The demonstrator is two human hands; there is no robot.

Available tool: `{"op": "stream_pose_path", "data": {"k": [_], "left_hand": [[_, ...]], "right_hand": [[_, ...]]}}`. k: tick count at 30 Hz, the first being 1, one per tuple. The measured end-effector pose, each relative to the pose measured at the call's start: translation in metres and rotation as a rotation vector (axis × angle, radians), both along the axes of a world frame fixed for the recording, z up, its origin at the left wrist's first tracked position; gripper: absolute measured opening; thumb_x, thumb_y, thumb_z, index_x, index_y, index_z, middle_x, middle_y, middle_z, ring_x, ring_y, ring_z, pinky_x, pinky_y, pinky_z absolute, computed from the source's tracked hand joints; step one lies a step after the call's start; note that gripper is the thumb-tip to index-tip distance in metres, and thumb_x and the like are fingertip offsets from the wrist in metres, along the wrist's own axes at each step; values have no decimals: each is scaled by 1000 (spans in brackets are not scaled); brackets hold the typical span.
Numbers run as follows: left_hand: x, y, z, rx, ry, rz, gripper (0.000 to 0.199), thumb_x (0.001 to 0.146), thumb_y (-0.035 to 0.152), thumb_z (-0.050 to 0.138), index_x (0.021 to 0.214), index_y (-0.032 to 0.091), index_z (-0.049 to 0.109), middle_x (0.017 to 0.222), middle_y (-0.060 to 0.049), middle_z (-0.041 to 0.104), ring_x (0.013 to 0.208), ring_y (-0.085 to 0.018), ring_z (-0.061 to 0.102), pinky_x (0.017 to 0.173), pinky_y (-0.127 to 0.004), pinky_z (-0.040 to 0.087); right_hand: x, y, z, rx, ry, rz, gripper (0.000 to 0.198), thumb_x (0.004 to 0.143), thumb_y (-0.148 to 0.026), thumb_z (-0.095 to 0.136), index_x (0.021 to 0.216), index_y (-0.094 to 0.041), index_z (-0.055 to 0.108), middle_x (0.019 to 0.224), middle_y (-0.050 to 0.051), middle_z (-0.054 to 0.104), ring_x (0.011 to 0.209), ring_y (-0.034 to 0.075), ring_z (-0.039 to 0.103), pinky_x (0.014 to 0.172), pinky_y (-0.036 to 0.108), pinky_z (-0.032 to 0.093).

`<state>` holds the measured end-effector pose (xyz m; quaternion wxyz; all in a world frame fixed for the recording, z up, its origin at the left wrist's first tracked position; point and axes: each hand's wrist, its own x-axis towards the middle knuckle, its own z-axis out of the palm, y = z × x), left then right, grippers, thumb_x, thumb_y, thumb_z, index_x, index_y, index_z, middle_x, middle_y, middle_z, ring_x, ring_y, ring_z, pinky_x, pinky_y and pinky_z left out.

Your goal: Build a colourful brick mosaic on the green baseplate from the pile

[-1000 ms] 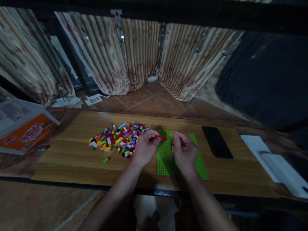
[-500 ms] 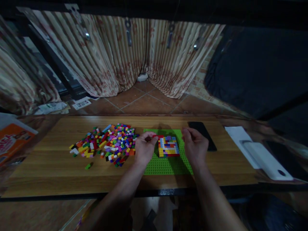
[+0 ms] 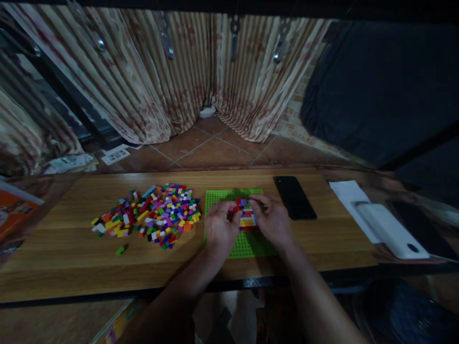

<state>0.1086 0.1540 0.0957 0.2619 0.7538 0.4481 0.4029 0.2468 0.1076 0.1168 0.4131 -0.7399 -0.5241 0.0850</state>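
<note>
A low block of many-coloured toy bricks (image 3: 248, 218) stands on the green studded baseplate (image 3: 247, 248). My left hand (image 3: 223, 224) is at the block's left far corner, thumb and forefinger closed on a red toy brick (image 3: 237, 204). This red brick is partly covered by the fingertips, and I cannot tell whether it is pressed onto the block. On the other side, my right hand (image 3: 272, 220) curls its thumb and forefinger around the block's far right part, touching it. Both hands hide the block's sides.
To the left lies a wide heap of loose coloured bricks (image 3: 165, 210), with a single green brick (image 3: 121, 250) nearer the front. A black phone (image 3: 296, 197) lies right of the baseplate. Beyond the wooden table (image 3: 333, 239) are a white device (image 3: 392, 231) and paper (image 3: 347, 193).
Both hands have come in over the block, the right one moving left onto it. The red brick in my left hand has shifted onto the block's far left corner. The view has turned slightly.
</note>
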Motion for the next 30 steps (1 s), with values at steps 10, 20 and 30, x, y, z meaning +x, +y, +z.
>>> {"op": "stream_pose_path", "data": {"k": [10, 20, 30], "left_hand": [[-1, -3, 10, 60, 108, -109, 7, 81, 22, 62, 87, 23, 66, 96, -2, 69, 93, -21, 59, 87, -37, 40], [-2, -2, 10, 12, 83, -154, 10, 83, 17, 59, 88, 23, 66, 92, -1, 70, 92, -21, 59, 90, -38, 39], [-4, -6, 6, 77, 108, -156, 14, 86, 21, 59, 95, 24, 69, 97, -2, 72, 92, -21, 57, 88, -39, 38]], "right_hand": [[0, 9, -12, -5, 4, 169, 31, 92, -34, 47, 113, -25, 67, 112, 8, 64, 107, 23, 56, 98, 44, 44], [0, 17, -12, -26, 47, 258, 29, 94, -31, 43, 107, -25, 69, 109, 7, 62, 105, 20, 56, 97, 41, 44], [-1, 18, -15, -25, 173, 230, 25, 90, -35, 51, 100, -22, 70, 102, 6, 67, 98, 18, 61, 92, 37, 47]]}}
